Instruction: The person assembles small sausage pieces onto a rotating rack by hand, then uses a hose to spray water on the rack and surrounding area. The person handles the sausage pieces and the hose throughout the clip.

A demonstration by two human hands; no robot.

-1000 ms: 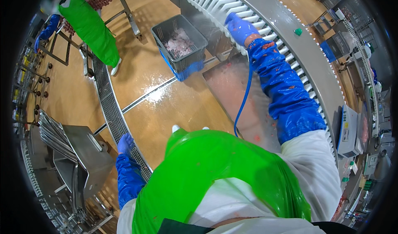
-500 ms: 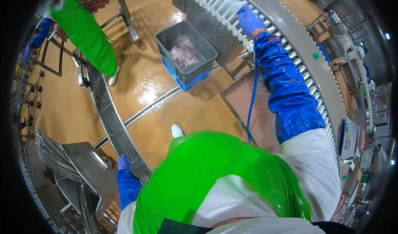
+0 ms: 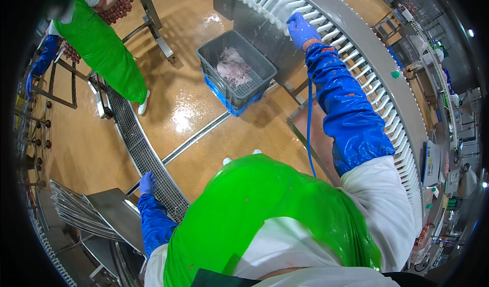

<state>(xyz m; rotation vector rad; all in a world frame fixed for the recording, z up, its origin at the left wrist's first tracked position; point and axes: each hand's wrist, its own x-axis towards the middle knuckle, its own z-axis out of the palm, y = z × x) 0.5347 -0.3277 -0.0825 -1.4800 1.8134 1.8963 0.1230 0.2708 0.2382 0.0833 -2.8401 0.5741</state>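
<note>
My right hand (image 3: 302,30), in a blue glove and long blue sleeve, is closed at the inner edge of a curved conveyor (image 3: 351,59) with white slats. A blue hose (image 3: 309,126) runs up to it and seems to be in its grip; the hose's end is hidden. Water sprays over the slats beside my fingers. My left hand (image 3: 148,183), gloved in blue, hangs low at my left side above the floor grate. Its fingers are loosely apart and hold nothing.
A grey perforated crate (image 3: 265,69) with pale meat scraps (image 3: 233,68) stands on a blue crate. A co-worker in a green apron (image 3: 104,48) is at the far left beside a metal rack. Bundled metal rods (image 3: 76,205) lie at left. A drain grate (image 3: 145,152) crosses the wet floor.
My right hand has shifted slightly left and down along the conveyor edge with the hose. My left hand has risen a little. My view has moved, and the co-worker's raised hand is lower.
</note>
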